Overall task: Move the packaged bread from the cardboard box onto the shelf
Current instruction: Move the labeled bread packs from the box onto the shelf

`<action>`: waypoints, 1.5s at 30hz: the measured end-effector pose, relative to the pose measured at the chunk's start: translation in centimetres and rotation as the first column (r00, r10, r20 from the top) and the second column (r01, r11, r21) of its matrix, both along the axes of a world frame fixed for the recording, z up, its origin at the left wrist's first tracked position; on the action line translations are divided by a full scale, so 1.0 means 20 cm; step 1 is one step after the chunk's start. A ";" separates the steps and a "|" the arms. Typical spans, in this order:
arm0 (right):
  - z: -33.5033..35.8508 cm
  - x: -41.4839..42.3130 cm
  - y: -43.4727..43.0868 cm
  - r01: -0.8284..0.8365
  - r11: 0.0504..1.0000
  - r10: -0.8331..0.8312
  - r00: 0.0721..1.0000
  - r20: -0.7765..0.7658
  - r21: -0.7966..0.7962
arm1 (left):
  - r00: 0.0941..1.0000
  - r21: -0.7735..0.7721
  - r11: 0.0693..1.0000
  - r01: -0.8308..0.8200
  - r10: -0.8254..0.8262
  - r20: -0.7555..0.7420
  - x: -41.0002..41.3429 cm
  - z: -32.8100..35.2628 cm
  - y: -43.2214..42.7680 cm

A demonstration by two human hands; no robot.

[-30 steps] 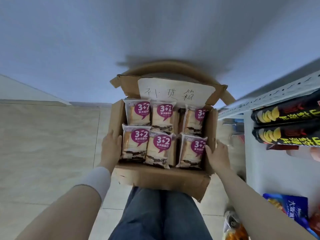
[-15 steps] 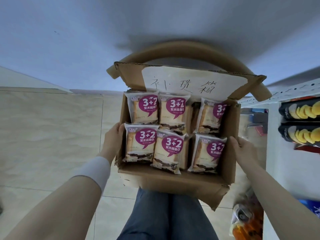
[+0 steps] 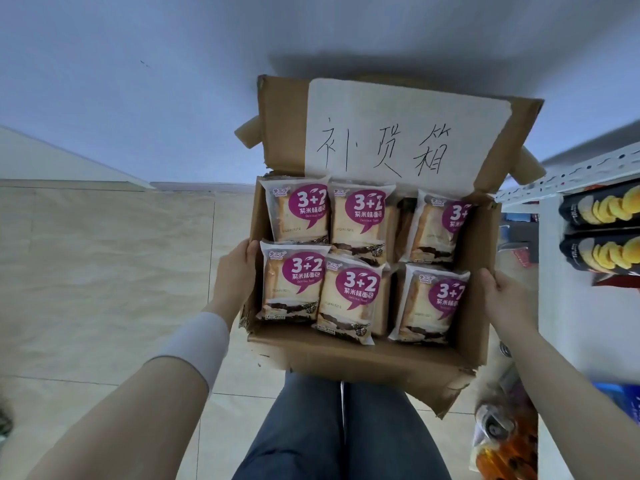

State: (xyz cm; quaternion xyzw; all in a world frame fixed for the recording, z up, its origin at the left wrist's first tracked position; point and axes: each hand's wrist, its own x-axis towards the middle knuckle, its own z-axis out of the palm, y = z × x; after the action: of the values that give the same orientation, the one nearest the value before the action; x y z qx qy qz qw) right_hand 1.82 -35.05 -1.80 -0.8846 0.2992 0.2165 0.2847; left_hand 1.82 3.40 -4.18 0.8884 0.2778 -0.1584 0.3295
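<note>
An open cardboard box (image 3: 363,358) is held up in front of me, its back flap bearing a white paper with handwritten characters. Inside lie several packaged breads (image 3: 349,296) with purple "3+2" labels, in two rows. My left hand (image 3: 235,275) grips the box's left wall, thumb over the rim. My right hand (image 3: 505,299) grips the right wall the same way. The white metal shelf (image 3: 554,178) stands at the right edge of the view.
Black tubes of crisps (image 3: 602,209) lie stacked on the shelf at the right. Lower shelf levels hold a blue packet (image 3: 620,400) and orange packets (image 3: 502,459). Beige tiled floor (image 3: 104,271) spreads to the left, and my jeans-clad legs (image 3: 339,431) are below the box.
The box has risen and come closer to the camera, both hands still holding its sides. The shelf has slid toward the right edge of the view.
</note>
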 end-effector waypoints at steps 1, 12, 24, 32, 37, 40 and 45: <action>0.03 -0.02 0.01 0.006 1.000 -0.006 1.000 0.008 -0.001 | 1.000 -0.004 1.000 0.013 -0.013 0.003 -0.01 0.03 0.01; 0.38 -0.66 0.26 0.258 0.965 -0.250 0.959 0.131 -0.053 | 0.943 -0.036 0.947 0.318 -0.312 0.115 -0.19 0.37 0.21; 0.58 -1.89 0.60 0.681 0.730 -0.668 0.730 0.142 -0.065 | 0.699 -0.023 0.701 0.713 -0.708 0.102 -0.56 0.69 0.15; 0.60 -2.84 0.77 0.933 0.356 -0.923 0.343 0.175 0.049 | 0.385 0.012 0.388 0.922 -0.918 0.100 -1.06 0.78 -0.24; 0.67 -3.46 0.92 0.987 0.160 -0.966 0.153 0.210 0.017 | 0.161 -0.044 0.156 0.987 -0.980 0.118 -1.52 0.83 -0.52; 0.71 -3.82 1.01 0.999 0.032 -0.975 0.026 0.220 0.023 | 0.031 -0.045 0.025 0.999 -0.991 0.133 -1.84 0.85 -0.75; 0.72 -4.37 1.14 0.978 -0.209 -0.955 -0.202 0.219 -0.007 | -0.235 -0.023 -0.241 0.970 -0.958 0.164 -2.38 0.82 -1.12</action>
State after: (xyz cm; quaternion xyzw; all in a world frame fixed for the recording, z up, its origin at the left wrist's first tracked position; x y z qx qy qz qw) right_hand -85.52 -12.32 12.67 -0.3617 0.8704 -0.1699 0.2877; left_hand -45.79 -19.08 12.22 0.7468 -0.5514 -0.3388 0.1534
